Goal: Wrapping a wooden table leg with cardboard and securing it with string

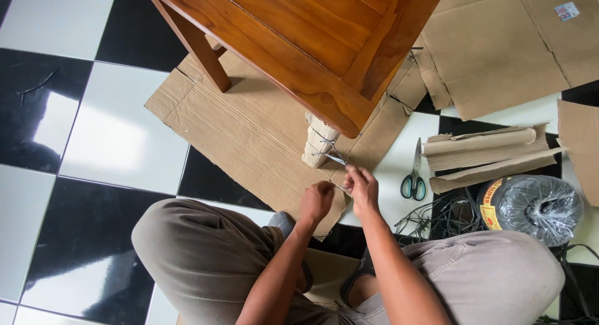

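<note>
Both hands pinch the thin cord: right hand and left hand close together below the wrapped table leg, so keep the cord taut, turns snug on the cardboard.

Checkered floor bears flattened cardboard, scissors, cardboard rolls, string spool.

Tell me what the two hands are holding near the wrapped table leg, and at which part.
The right hand pinches a thin strap near its free end; the strap runs around the cardboard-wrapped table leg. The left hand is closed beside it; what it holds cannot be told.
</note>
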